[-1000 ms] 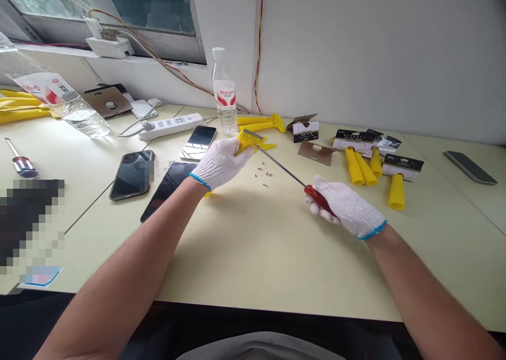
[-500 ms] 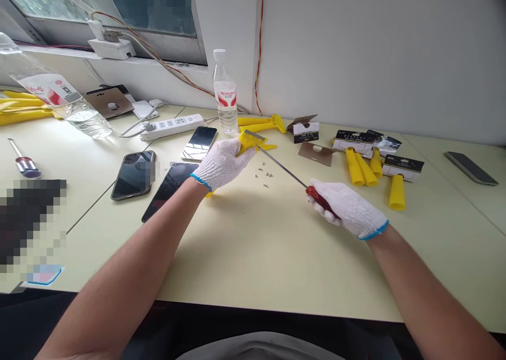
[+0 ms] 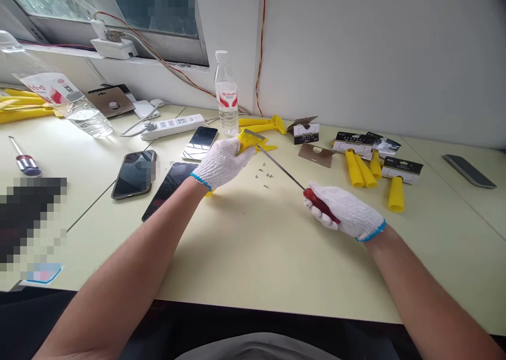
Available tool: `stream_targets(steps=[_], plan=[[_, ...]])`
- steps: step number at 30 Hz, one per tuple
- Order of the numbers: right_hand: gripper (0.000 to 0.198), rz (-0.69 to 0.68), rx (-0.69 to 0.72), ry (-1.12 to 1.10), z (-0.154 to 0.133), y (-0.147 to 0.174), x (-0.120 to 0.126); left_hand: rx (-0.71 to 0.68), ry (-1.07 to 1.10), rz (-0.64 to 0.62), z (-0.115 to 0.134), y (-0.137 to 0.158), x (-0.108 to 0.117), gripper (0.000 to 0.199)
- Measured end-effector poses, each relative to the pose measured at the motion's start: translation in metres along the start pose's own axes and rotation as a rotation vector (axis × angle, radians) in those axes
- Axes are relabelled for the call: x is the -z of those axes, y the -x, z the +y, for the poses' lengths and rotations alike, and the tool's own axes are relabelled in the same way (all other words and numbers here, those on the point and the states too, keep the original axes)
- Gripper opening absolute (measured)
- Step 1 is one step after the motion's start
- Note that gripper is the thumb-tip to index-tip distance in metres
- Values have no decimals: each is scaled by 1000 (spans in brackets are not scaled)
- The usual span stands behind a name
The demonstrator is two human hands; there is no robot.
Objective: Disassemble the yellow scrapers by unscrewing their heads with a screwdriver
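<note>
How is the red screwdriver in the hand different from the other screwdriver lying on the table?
The red screwdriver is gripped by the right hand, its tip at the yellow scraper; the purple screwdriver lies untouched far left. Red's shaft looks longer. Both have metal shafts.

Both gloved hands closed, left hand [image 3: 221, 162] forward, right hand [image 3: 343, 211] nearer.

Yellow scraper [image 3: 248, 140] tilted; red-handled screwdriver [image 3: 290, 178] tip touching it.

Single head-worn view, looking forward and downward from the near edge of the bench [image 3: 253, 265] towards the wall behind it, close enough that both forearms fill the foreground, with the upright water bottle [image 3: 226, 94] standing at the far centre.
</note>
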State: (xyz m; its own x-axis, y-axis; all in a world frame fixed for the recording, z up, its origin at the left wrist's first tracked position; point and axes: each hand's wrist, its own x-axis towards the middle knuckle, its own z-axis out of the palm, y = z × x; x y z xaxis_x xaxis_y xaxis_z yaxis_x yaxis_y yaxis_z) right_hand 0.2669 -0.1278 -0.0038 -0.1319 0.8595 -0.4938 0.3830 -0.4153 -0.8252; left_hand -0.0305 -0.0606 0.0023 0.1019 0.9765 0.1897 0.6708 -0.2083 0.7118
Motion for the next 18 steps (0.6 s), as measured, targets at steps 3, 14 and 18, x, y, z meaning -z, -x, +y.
stream_targets(steps=[3,14,18], plan=[[48,188,151,187,-1,0,-6,17,-10,11,1,-1,0,46],[37,-210,-198,-386,2,-3,6,33,-1,54,-4,-3,-1,48],[43,-72,3,-38,2,-1,-1,27,-2,52,-5,-4,-2,47]])
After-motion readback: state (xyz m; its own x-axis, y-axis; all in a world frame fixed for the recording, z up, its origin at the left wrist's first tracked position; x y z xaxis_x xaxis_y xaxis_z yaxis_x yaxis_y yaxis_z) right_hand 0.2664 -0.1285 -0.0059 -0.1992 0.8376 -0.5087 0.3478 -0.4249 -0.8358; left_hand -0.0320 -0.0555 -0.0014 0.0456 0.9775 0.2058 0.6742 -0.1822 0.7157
